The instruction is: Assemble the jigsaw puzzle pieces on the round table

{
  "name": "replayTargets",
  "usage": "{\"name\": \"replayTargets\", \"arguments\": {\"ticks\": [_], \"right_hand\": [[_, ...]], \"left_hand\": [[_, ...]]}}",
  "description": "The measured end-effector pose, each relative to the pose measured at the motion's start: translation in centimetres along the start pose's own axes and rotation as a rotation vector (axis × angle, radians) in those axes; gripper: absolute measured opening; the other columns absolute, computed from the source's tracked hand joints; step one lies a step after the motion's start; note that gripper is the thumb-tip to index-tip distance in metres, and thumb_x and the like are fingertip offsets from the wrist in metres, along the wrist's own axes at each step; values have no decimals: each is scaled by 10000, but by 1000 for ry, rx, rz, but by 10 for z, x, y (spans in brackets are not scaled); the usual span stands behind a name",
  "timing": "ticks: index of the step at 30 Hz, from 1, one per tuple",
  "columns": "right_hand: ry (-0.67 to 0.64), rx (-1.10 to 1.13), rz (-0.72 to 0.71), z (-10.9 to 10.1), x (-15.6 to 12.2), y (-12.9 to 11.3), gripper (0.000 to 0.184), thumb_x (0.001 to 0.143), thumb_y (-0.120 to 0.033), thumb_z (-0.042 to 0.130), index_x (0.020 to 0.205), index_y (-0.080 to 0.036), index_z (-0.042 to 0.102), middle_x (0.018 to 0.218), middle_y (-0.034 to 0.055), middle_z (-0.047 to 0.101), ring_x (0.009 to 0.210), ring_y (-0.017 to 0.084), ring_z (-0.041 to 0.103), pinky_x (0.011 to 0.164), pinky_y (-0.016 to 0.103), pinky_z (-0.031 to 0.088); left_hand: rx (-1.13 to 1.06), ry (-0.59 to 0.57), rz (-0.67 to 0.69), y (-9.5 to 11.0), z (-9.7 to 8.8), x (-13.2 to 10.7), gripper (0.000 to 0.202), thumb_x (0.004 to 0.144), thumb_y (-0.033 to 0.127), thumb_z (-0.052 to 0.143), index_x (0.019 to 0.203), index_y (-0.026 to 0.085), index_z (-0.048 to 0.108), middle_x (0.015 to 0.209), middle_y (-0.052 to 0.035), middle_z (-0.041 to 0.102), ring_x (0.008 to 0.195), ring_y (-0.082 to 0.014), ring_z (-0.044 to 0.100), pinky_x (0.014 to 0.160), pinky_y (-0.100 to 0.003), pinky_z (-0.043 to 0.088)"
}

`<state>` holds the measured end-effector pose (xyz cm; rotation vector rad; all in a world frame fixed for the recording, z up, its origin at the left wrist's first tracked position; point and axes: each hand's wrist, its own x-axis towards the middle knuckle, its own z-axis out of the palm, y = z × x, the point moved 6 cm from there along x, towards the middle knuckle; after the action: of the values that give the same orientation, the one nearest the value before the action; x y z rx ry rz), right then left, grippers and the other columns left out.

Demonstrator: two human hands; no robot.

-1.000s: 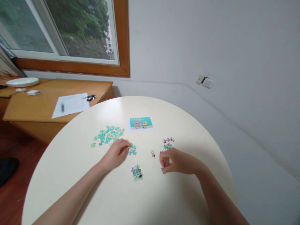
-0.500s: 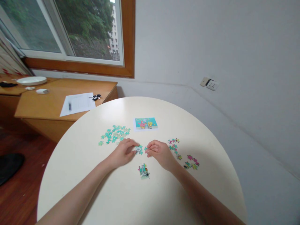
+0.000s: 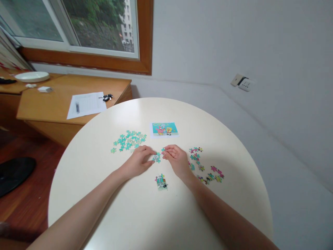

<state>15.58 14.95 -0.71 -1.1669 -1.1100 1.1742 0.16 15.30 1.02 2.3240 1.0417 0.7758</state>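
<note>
On the table, my left hand (image 3: 140,160) has its thumb and fingertips on the left side of a small joined puzzle section (image 3: 156,158) with a pale cartoon face on teal. My right hand (image 3: 178,160) pinches a teal puzzle piece (image 3: 163,150) between thumb and fingers, just right of that section and apart from it. The fingers partly cover this piece. Nearer to me lies another joined puzzle section (image 3: 161,182), teal and white. The reference picture (image 3: 164,129), showing cartoon figures on teal, lies flat beyond my hands.
Loose teal puzzle pieces (image 3: 129,140) lie spread at the left on the round white table (image 3: 122,218). Multicoloured loose pieces (image 3: 218,178) lie to the right, near my right forearm. A wooden desk (image 3: 52,109) with paper (image 3: 87,104) and keys (image 3: 106,98) stands back left.
The whole view has tilted down a little, so everything sits higher in the picture. Both hands keep nearly the same places on the table, with the piece still beside the face section.
</note>
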Motion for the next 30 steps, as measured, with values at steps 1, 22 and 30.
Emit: {"name": "replayTargets", "arguments": {"ticks": [1, 22, 30], "right_hand": [[-3, 1, 6, 0, 0, 0, 320, 603, -420, 727, 762, -199, 559, 657, -6, 615, 583, 129, 592, 610, 291, 519], [-37, 70, 70, 4, -3, -1, 352, 563, -434, 749, 742, -186, 577, 629, -10, 639, 562, 128, 612, 588, 287, 539], [-52, 63, 89, 5, -2, 1, 394, 539, -494, 752, 711, -185, 578, 570, -21, 628, 518, 124, 604, 546, 276, 529]], "left_hand": [[2, 3, -4, 0, 0, 0, 229, 788, 216, 577, 1012, 198, 620, 995, -87, 622, 961, -213, 556, 890, -387, 428], [29, 55, -58, 3, -1, -2, 211, 805, 199, 519, 990, 188, 620, 1005, -94, 597, 970, -215, 549, 891, -377, 447], [22, 51, -69, 1, -1, -2, 214, 800, 184, 514, 982, 176, 628, 1012, -97, 608, 978, -217, 552, 901, -386, 442]]}}
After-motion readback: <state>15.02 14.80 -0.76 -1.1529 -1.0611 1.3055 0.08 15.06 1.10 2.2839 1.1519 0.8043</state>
